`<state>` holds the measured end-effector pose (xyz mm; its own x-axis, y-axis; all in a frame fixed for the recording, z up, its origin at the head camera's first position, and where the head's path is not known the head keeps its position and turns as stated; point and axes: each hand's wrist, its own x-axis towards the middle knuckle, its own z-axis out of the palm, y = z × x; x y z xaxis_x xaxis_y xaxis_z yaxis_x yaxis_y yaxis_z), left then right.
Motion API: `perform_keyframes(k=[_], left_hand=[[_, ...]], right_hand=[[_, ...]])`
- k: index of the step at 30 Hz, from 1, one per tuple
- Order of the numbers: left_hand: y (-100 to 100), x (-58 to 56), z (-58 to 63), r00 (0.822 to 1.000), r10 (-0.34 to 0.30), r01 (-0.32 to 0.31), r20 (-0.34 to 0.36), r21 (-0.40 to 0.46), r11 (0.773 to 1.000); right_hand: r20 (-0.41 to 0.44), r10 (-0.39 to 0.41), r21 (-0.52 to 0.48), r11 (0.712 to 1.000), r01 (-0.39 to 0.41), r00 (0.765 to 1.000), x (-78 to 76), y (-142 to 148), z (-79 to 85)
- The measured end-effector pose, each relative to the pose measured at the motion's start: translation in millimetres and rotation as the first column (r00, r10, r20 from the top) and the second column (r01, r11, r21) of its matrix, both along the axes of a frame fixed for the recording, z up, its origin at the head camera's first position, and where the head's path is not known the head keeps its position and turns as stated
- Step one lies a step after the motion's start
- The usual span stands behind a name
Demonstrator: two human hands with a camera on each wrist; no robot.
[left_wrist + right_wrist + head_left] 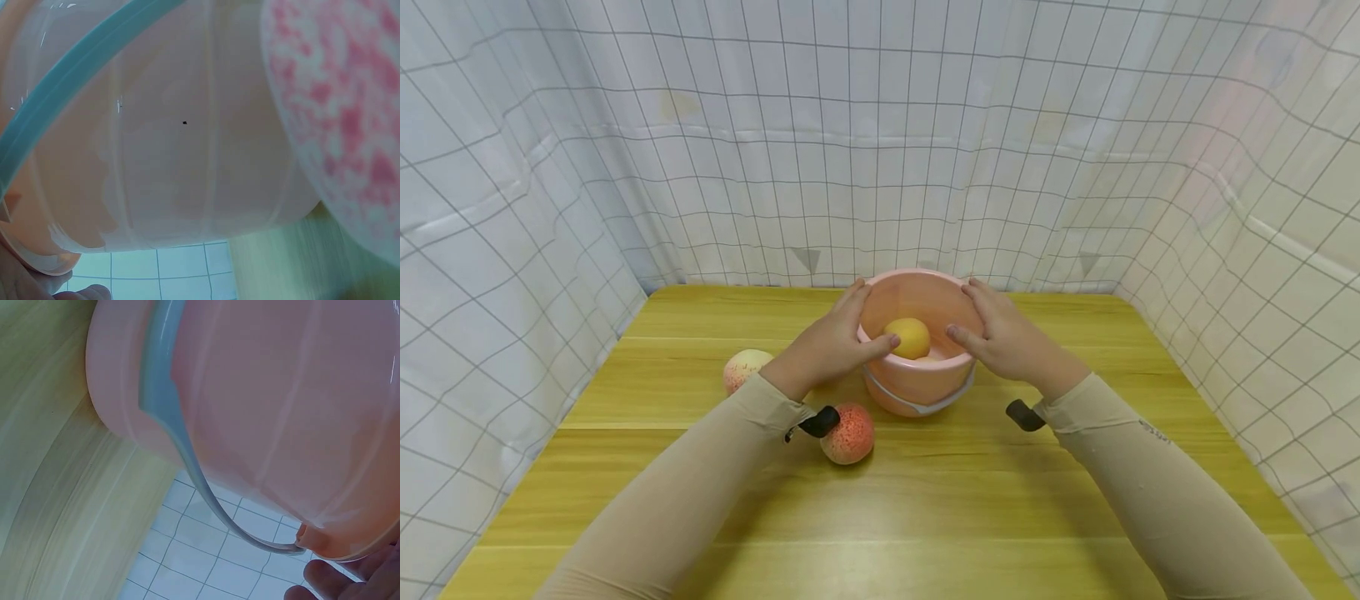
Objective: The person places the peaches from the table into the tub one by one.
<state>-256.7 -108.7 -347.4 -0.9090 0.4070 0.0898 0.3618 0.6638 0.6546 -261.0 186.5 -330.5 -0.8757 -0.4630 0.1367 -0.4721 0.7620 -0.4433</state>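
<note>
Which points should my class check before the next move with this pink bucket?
1. Left hand gripping the pink bucket: ok.
2. Right hand gripping its other side: ok.
3. Blue handle hanging down, away from the fingertips: ok.
4. Yellow fruit inside the bucket: ok.
5. Space at the bucket's front left free: not ok; a red-speckled peach lies there.
6. Bucket base flat on the table: cannot tell.

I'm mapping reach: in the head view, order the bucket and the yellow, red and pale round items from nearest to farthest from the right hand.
1. Bucket, rim held by the right hand.
2. Yellow round item, inside the bucket.
3. Red round item, front left of the bucket.
4. Pale round item, farthest left.
</note>
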Motion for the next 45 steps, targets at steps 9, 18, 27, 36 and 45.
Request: perform_keyframes(k=[9,18,27,36,45], left_hand=[[0.1,-1.2,-1.1,1.0,-0.004,0.004,-0.003,0.006,1.0],[1.4,0.4,-0.5,1.0,-0.006,0.006,-0.004,0.009,1.0],[0.2,1.7,-1.7,1.0,-0.003,0.003,-0.009,-0.007,1.0],[-6.8,1.1,-1.8,1.0,-0.013,0.013,-0.004,-0.015,1.0],[-12.2,-0.2,2.2,0.999,-0.045,0.042,-0.029,-0.086,0.995]], right_hand=[[0.031,-0.001,0.043,0.999,0.0,1.0,2.0,-0.4,-4.5],[0.032,-0.033,0.074,0.997,0.031,0.999,2.4,-1.3,-7.8],[0.014,-0.043,0.098,0.994,0.041,0.999,4.3,-2.8,-6.3],[0.026,-0.05,0.117,0.992,0.047,0.998,3.6,-5.5,-6.1],[0.032,-0.063,0.137,0.989,0.058,0.998,6.0,-5.6,-3.5]])
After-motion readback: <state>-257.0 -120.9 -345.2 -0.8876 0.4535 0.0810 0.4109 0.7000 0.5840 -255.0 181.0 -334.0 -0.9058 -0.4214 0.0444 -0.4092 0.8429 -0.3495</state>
